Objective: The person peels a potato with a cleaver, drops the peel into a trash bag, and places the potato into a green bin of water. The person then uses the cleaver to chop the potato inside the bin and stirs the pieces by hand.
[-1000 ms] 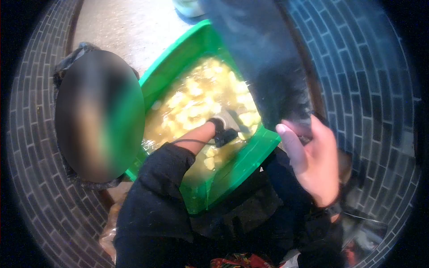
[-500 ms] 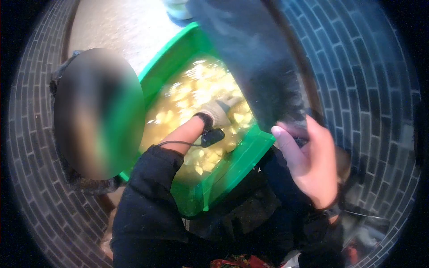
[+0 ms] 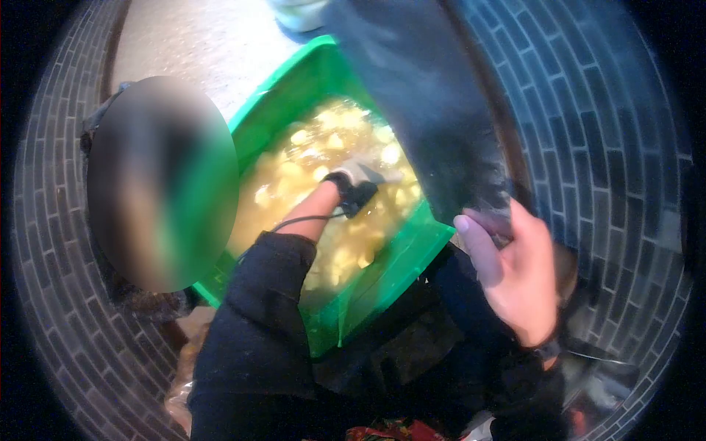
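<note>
My left hand (image 3: 359, 175), in a pale glove with a black strap and small black device at the wrist, reaches into a green tub (image 3: 401, 257). Murky water and many pale yellow chunks (image 3: 334, 140) fill the tub; they look like peeled, cut pieces, perhaps potato. The fingers are smeared by motion and partly in the water. My bare right hand (image 3: 521, 275) is closed around the lower end of a long dark sheet-like thing (image 3: 434, 110), thumb on the near side, other fingers mostly hidden. That dark thing covers the tub's right side.
Another person, blurred (image 3: 162, 184), is close at the tub's left. A pale container (image 3: 300, 13) stands beyond the tub on the light floor (image 3: 198, 44). Grey brick paving (image 3: 581, 95) lies on both sides. Clear plastic (image 3: 187, 382) is at the lower left.
My left hand has shifted slightly up and right in the water, and the pale chunks have been stirred about. My right hand and the dark sheet-like thing have barely moved.
</note>
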A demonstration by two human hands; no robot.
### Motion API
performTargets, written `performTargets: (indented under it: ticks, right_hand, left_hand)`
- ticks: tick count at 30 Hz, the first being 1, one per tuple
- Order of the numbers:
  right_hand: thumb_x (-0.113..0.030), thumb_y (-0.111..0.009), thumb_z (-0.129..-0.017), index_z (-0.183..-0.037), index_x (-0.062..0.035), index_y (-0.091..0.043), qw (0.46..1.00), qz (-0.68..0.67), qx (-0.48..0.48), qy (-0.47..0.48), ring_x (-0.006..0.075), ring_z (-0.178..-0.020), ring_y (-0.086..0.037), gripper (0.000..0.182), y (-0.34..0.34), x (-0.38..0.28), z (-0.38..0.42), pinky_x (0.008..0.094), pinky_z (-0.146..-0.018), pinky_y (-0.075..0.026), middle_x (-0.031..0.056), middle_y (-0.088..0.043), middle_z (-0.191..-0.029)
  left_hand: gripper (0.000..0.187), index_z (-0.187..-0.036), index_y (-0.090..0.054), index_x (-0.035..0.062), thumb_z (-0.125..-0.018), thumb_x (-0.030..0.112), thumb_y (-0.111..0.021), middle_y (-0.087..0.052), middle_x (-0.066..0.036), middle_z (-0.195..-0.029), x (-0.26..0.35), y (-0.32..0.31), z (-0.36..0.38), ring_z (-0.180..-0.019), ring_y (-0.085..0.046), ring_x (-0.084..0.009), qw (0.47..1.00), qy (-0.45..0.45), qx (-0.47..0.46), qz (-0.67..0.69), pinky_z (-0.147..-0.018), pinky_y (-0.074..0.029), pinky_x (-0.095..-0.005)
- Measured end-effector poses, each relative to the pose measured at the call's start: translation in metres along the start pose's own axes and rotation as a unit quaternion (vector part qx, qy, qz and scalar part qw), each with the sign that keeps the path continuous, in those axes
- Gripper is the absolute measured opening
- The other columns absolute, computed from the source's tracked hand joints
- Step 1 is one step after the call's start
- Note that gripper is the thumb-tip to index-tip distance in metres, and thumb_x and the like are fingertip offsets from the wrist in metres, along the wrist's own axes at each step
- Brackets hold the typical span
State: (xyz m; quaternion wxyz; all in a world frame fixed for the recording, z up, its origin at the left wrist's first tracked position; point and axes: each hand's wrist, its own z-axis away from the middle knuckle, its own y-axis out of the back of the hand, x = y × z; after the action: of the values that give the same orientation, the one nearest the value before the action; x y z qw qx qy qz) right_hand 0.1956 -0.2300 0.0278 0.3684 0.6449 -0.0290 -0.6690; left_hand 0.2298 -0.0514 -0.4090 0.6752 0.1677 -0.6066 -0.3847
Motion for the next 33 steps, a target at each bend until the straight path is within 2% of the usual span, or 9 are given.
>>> performTargets:
  ticks: [3, 5, 15, 17, 22, 24, 30, 32, 33]
  right_hand:
    - [-0.008, -0.068, -0.087, -0.103, 0.0034, -0.063, 0.999, 0.026, -0.015, -0.022, 0.0087, -0.08, -0.062, 0.02, 0.001, -0.008, -0.002, 0.0219, -0.07, -0.047, 0.0072, -0.069, -0.089]
    - [-0.005, -0.066, -0.085, -0.105, 0.0062, -0.06, 0.998, 0.047, -0.011, -0.049, 0.0232, -0.079, -0.072, 0.024, 0.002, -0.011, -0.002, 0.028, -0.067, -0.052, 0.021, -0.07, -0.085]
    - [-0.005, -0.065, -0.085, -0.107, 0.0087, -0.059, 1.0, 0.015, -0.006, 0.012, 0.0235, -0.078, -0.071, 0.027, -0.008, -0.011, 0.001, 0.028, -0.066, -0.053, 0.0215, -0.07, -0.085]
    - [-0.006, -0.069, -0.086, -0.103, 0.0044, -0.062, 0.999, 0.003, -0.006, -0.037, 0.0112, -0.083, -0.064, 0.021, -0.01, -0.011, 0.001, 0.0232, -0.074, -0.049, 0.0104, -0.07, -0.091]
    - [-0.007, -0.07, -0.085, -0.105, 0.0058, -0.062, 0.998, 0.04, -0.029, -0.043, 0.0111, -0.082, -0.065, 0.025, -0.017, -0.03, 0.001, 0.0225, -0.074, -0.049, 0.0103, -0.07, -0.089]
    - [-0.007, -0.07, -0.085, -0.106, 0.0066, -0.061, 0.993, 0.079, -0.051, -0.07, 0.0113, -0.081, -0.065, 0.027, -0.022, -0.032, 0.002, 0.0227, -0.074, -0.049, 0.0104, -0.07, -0.088]
    - [-0.006, -0.067, -0.085, -0.112, 0.0086, -0.058, 0.993, 0.104, -0.05, 0.026, 0.0147, -0.079, -0.066, 0.032, -0.041, -0.031, -0.001, 0.0268, -0.067, -0.051, 0.0141, -0.07, -0.088]
    - [-0.013, -0.064, -0.083, -0.101, -0.001, -0.061, 0.994, 0.082, -0.021, 0.065, 0.0401, -0.073, -0.063, 0.022, -0.051, -0.033, -0.002, 0.0405, -0.061, -0.05, 0.0248, -0.062, -0.076]
    - [-0.014, -0.065, -0.083, -0.101, -0.0008, -0.061, 0.995, 0.066, -0.034, 0.07, 0.0392, -0.073, -0.064, 0.023, -0.054, -0.032, -0.003, 0.0421, -0.063, -0.05, 0.0238, -0.063, -0.076]
  left_hand:
    - [0.052, -0.126, -0.059, 0.0215, -0.076, 0.036, -0.068, -0.047, -0.017, -0.137, 0.051, -0.004, 0.016, -0.117, -0.054, -0.0349, 0.997, -0.001, -0.078, 0.0, -0.098, -0.044, -0.0408]
    - [0.05, -0.124, -0.06, 0.0205, -0.077, 0.035, -0.067, -0.052, -0.018, -0.132, 0.068, -0.016, 0.02, -0.114, -0.057, -0.0348, 0.995, -0.041, -0.089, 0.002, -0.096, -0.046, -0.0409]
    - [0.051, -0.12, -0.06, 0.0131, -0.08, 0.045, -0.065, -0.065, -0.019, -0.11, 0.101, -0.014, 0.073, -0.102, -0.062, -0.033, 0.959, -0.087, -0.041, 0.266, -0.089, -0.048, -0.042]
    - [0.051, -0.121, -0.06, 0.013, -0.081, 0.044, -0.064, -0.065, -0.019, -0.109, 0.12, 0.011, 0.094, -0.103, -0.063, -0.0329, 0.983, 0.045, -0.145, 0.107, -0.089, -0.048, -0.0423]
    - [0.052, -0.129, -0.053, 0.0165, -0.087, 0.046, -0.057, -0.065, -0.014, -0.114, 0.115, 0.005, 0.11, -0.099, -0.063, -0.0373, 0.989, -0.004, -0.14, 0.052, -0.089, -0.049, -0.0451]
    - [0.054, -0.137, -0.045, 0.0231, -0.089, 0.046, -0.054, -0.061, -0.011, -0.122, 0.12, 0.013, 0.113, -0.108, -0.061, -0.0349, 0.952, 0.105, -0.284, 0.031, -0.093, -0.047, -0.0474]
    - [0.063, -0.145, -0.034, 0.0346, -0.087, 0.044, -0.055, -0.037, -0.007, -0.149, 0.1, 0.04, 0.157, -0.129, -0.047, -0.0295, 0.936, -0.023, -0.234, -0.26, -0.1, -0.042, -0.0532]
    - [0.077, -0.148, -0.027, 0.0289, -0.082, 0.044, -0.063, -0.032, -0.01, -0.152, 0.082, 0.043, 0.153, -0.134, -0.041, -0.0303, 0.924, 0.078, -0.267, -0.262, -0.104, -0.036, -0.0554]
    - [0.087, -0.15, -0.022, 0.0231, -0.078, 0.044, -0.068, -0.034, -0.013, -0.15, 0.074, 0.046, 0.15, -0.135, -0.039, -0.03, 0.91, 0.154, -0.312, -0.227, -0.107, -0.031, -0.0585]
